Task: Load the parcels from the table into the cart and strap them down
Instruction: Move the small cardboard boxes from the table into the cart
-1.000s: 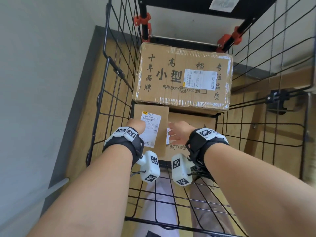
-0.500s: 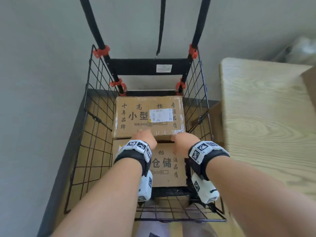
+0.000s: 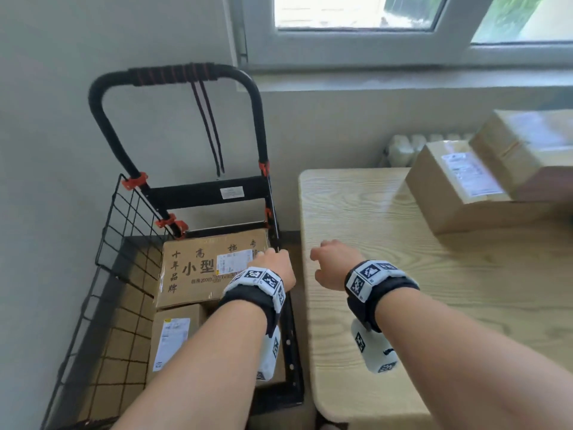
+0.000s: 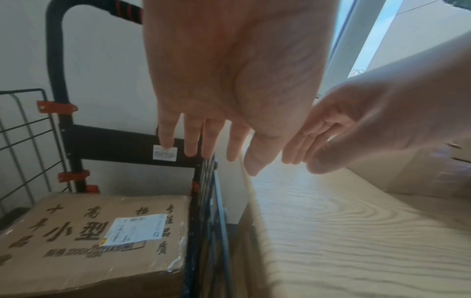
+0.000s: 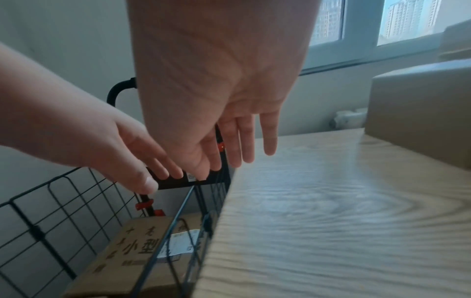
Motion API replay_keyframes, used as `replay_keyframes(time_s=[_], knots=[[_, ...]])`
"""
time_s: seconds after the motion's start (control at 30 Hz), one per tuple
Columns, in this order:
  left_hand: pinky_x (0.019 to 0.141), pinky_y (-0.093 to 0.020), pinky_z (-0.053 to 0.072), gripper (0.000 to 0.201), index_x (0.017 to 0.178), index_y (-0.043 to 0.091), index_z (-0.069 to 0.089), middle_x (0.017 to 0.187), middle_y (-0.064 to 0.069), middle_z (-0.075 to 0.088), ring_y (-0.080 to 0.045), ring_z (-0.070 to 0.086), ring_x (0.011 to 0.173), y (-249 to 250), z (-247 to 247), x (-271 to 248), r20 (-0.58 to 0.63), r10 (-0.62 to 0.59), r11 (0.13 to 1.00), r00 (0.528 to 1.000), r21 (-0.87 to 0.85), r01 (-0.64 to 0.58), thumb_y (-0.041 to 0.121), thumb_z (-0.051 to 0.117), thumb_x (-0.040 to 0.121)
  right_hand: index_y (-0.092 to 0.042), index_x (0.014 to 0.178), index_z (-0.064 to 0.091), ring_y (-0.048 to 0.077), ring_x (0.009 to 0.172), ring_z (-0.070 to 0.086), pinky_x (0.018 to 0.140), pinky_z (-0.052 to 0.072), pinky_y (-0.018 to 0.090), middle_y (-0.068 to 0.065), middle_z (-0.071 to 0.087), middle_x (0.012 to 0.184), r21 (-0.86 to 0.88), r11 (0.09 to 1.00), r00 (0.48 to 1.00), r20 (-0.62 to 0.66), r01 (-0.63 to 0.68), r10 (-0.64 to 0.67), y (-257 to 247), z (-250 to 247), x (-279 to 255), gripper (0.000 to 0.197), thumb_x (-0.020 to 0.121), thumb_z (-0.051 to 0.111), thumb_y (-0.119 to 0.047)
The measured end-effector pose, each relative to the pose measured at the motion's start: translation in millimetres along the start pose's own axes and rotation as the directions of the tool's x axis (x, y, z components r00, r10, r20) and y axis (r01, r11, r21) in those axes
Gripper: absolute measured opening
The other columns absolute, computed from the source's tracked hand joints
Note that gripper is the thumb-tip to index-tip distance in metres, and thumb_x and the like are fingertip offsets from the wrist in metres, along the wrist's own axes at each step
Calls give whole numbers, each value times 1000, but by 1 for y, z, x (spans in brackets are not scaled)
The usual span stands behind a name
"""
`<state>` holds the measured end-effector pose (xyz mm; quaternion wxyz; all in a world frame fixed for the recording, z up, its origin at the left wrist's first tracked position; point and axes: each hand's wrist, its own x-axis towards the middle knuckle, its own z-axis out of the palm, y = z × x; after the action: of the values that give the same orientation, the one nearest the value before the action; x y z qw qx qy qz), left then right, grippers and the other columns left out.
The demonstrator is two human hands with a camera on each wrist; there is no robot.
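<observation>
A black wire cart [image 3: 124, 231] stands left of the wooden table [image 3: 403, 274]. In it a brown parcel printed with characters [image 3: 198, 268] [image 4: 84, 236] [image 5: 127, 248] lies on other parcels, one with a white label [image 3: 173, 339]. Two more brown parcels [image 3: 455, 187] [image 5: 418, 121] sit stacked at the table's far right. My left hand [image 3: 273, 265] [image 4: 211, 149] hovers over the cart's right edge, fingers straight, empty. My right hand [image 3: 331, 262] [image 5: 242, 153] is above the table's left edge, fingers extended, empty. Dark straps [image 3: 207, 128] hang from the cart handle [image 3: 173, 76].
A grey wall runs behind and left of the cart. A window [image 3: 403, 13] with a sill is above the table. A white radiator [image 3: 406, 150] shows behind the table. The table's bare top lies between my hands and the parcels.
Both hands have lifted out of the cart off the loaded parcels and moved right, toward the table. The head view has risen and turned right, bringing the table's parcels into view.
</observation>
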<state>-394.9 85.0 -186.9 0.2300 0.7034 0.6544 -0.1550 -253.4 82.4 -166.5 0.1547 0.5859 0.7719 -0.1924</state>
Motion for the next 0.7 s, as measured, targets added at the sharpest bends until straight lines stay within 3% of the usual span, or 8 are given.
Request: replay_keyframes(time_s=[0.13, 0.3, 0.5, 0.7], knots=[[99, -47, 45, 42, 133, 15, 46, 134, -11, 48, -32, 45, 124, 35, -5, -6, 3, 27, 999, 1000, 44, -27, 26, 48, 93, -16, 130, 52, 26, 117, 50, 92, 49, 39, 7, 52, 127, -38, 999, 1000, 17, -23, 23, 37, -3, -21, 40, 90, 54, -23], [98, -44, 44, 49, 141, 16, 42, 137, -11, 45, -31, 42, 127, 71, -11, -10, 13, 64, 992, 998, 110, -65, 17, 45, 92, -16, 126, 56, 25, 113, 53, 91, 50, 40, 6, 54, 125, -31, 997, 997, 10, -74, 74, 65, 0, -43, 39, 88, 58, -23], [92, -41, 49, 45, 135, 16, 50, 129, -9, 56, -29, 53, 119, 91, -20, -13, -21, 161, 984, 987, 77, -159, 17, 46, 90, -15, 124, 57, 25, 113, 55, 89, 50, 36, 5, 56, 123, -9, 983, 983, -20, -183, 183, 78, 1, -70, 35, 90, 55, -22], [92, -40, 50, 44, 134, 16, 51, 129, -8, 56, -28, 54, 117, 107, -29, -14, -54, 213, 974, 976, 93, -208, 21, 47, 90, -15, 125, 56, 27, 115, 55, 94, 49, 39, 7, 58, 125, 26, 970, 968, -58, -242, 243, 91, -10, -83, 37, 91, 46, -12]])
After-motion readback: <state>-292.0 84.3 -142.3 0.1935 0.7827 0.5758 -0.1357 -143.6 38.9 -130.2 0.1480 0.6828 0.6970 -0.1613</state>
